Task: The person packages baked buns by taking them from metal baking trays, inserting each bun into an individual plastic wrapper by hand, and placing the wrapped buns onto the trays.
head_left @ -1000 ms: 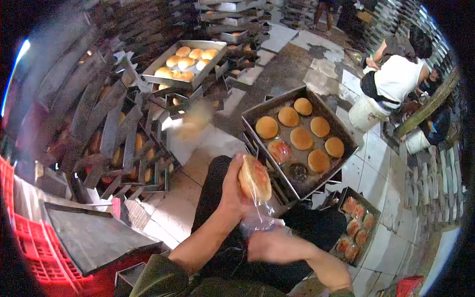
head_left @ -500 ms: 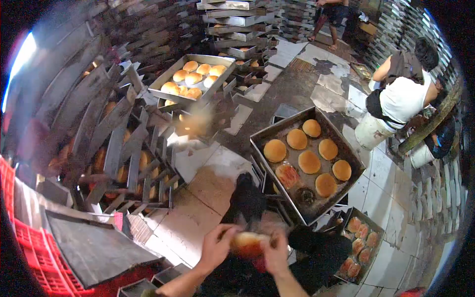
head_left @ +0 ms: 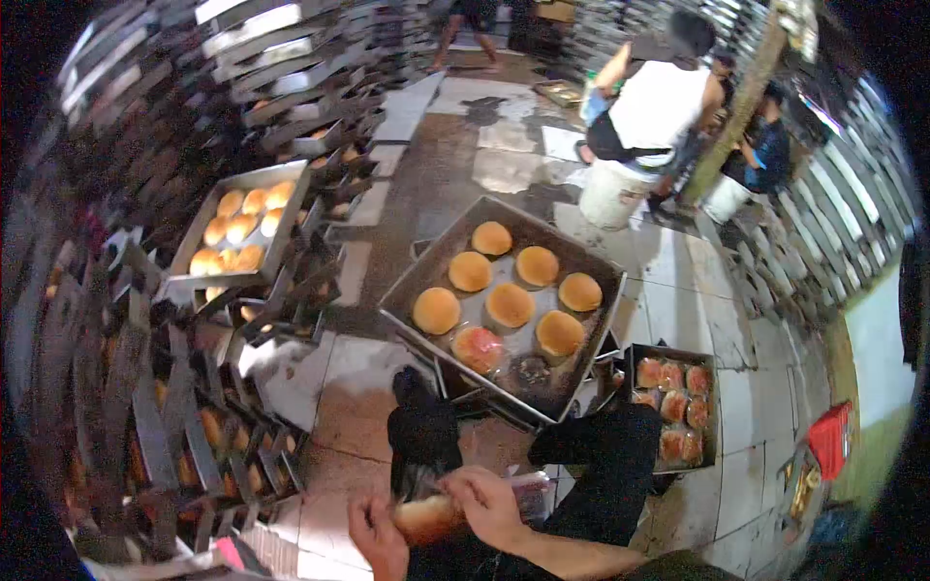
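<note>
Low in the view, a browned bun (head_left: 426,519) in clear plastic is between my two hands. My left hand (head_left: 379,535) grips its left end, and my right hand (head_left: 484,504) pinches the plastic at its right end, with loose film showing beyond the fingers. Just ahead, a large dark tray (head_left: 603,320) holds several round golden buns and one wrapped bun (head_left: 479,349) with a red top. A smaller tray (head_left: 714,412) at the right holds several wrapped buns.
Another tray of buns (head_left: 291,218) rests on stacked trays at the left. A person in a white top (head_left: 659,107) sits on a white bucket (head_left: 612,194), near a slanted wooden post (head_left: 741,107). A red basket (head_left: 829,441) stands at the lower right.
The view has swung right, so the trays appear further left. The bun, upright in my left hand a second ago, now lies sideways and lower, with both hands on its wrapping.
</note>
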Demonstrator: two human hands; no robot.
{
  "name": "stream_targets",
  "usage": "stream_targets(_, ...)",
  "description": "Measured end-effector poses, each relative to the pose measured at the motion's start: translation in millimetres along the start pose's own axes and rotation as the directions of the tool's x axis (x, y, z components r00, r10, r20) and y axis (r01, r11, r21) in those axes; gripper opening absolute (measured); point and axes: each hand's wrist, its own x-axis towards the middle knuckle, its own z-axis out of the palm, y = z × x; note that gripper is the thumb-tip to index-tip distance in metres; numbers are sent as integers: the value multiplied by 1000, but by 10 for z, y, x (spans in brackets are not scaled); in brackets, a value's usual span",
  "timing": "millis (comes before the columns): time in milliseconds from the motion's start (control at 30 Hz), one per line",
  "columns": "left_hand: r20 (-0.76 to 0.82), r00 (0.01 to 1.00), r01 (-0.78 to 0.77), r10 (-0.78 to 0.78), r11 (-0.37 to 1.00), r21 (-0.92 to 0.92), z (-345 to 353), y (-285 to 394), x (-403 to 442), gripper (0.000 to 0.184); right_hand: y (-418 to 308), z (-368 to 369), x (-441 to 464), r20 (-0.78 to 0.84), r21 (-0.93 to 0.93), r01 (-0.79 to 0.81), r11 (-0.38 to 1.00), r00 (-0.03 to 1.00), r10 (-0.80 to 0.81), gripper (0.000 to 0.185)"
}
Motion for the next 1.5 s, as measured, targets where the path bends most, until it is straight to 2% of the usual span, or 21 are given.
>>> stream_targets(133, -87, 996, 13, -16, 999, -32, -195, 135, -167, 20, -295, -40, -136, 62, -69, 220, 973, 975, -216, 10)
stream_targets(233, 123, 989, 87, -80, 995, -50, -272, 544, -204, 14, -555, -173, -12, 122, 7, 296, 955, 948, -295, 11)
stream_targets(300, 162, 902, -402, 401, 915, -29, -344, 869, -234, 18, -827, -251, -54, 129, -26, 384, 923, 917, -377, 12)
stream_targets(367, 152, 810, -563, 567, 823, -74, -280, 718, 88, 18, -997, -294, 152, 139, -65, 493, 867, 865, -482, 15)
stream_targets(467, 193, 891, -440, 411, 888, 137, -125, 507, 404, 16, -558, -133, 595, 209, -92, 582, 808, 805, -556, 20)
stream_targets(533, -88, 986, -145, 139, 987, -66, 12, 311, 526, 15, -3, -30, 736, -70, -195, 375, 906, 916, -394, 23)
stream_targets(633, 12, 995, -102, 101, 994, 50, -72, -838, 149, 18, 475, -160, 94, -58, -104, 134, 985, 988, -141, 21)
stream_targets(767, 70, 978, 180, -197, 963, 198, -143, -623, -501, 24, 682, -317, -511, 16, -133, -7, 991, 1000, 9, 18)
stream_targets(833, 105, 913, 367, -393, 908, 203, -168, -301, -574, 27, 117, -429, -597, 142, -389, 348, 853, 937, -318, 17)
stream_targets(900, 136, 746, 664, -652, 712, -228, -38, 421, -563, 22, 161, -282, -406, 246, -382, 527, 759, 850, -466, 19)
stream_targets(933, 130, 812, 582, -568, 777, -239, 10, 788, -544, 25, 231, -178, -293, 333, -358, 680, 640, 733, -594, 21)
stream_targets(967, 125, 823, 504, -554, 609, -613, -53, 702, -529, 25, 488, -139, 13, 426, -217, 359, 908, 872, -243, 28)
stream_targets(1033, -5, 923, 283, -385, 687, -670, -70, 934, -441, 27, -82, -691, 573, 241, -68, -90, 994, 965, 104, 49)
stream_targets(1133, -113, 967, 131, -227, 829, -543, -49, 570, -339, 30, 361, -1289, 1363, -313, -4, 132, 991, 941, -126, 57)
stream_targets(1233, -95, 963, 176, -252, 856, -486, 57, 492, -366, 29, 1536, -2024, 1989, 208, -742, 1, 671, 951, 229, 46)
stream_targets(1267, -82, 961, 187, -263, 841, -508, 89, 468, -338, 24, 1458, -1960, 1843, 210, -740, -5, 672, 948, 238, 46)
stream_targets(1333, -64, 965, 178, -254, 814, -553, 105, 358, -318, 19, 910, -1659, 1305, -286, -813, 8, 583, 866, -410, 28)
stream_targets(1367, -69, 964, 177, -257, 811, -558, 130, 311, -296, 19, 764, -1447, 909, -131, -797, 155, 584, 899, -418, 15)
stream_targets(1400, 11, 975, 196, -222, 837, -510, 147, 279, -286, 19, 1010, -1257, 542, 279, -847, 406, 342, 889, -364, 11)
stream_targets(1433, 94, 977, 212, -190, 863, -459, 174, 250, -291, 19, 1003, -941, 150, 486, -874, 485, -27, 874, -26, 15)
stream_targets(1500, 151, 955, 296, -256, 859, -418, 323, 214, -331, 17, 1193, -795, -373, 593, -690, 673, 266, 736, -326, 20)
